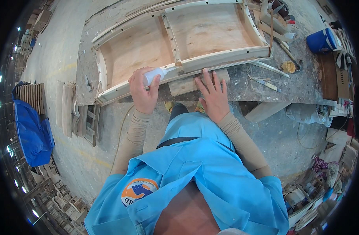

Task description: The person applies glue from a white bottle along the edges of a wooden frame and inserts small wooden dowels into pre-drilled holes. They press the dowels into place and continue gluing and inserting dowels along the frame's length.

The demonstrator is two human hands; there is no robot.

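My left hand is closed round a small white squeeze bottle, tilted so its nozzle points right, close to the foot of the middle crosspiece. That crosspiece divides a wooden frame backed with a thin plywood panel. Dark holes run along the frame's rails. With fingers spread, my right hand rests at the near edge of the frame, over a short wooden board. Nothing is in that hand.
The frame lies on a stained workbench. To the right are a putty knife, a yellowish lump and a blue bucket. A small tool lies at the left. Wooden parts and a blue tarp are on the floor.
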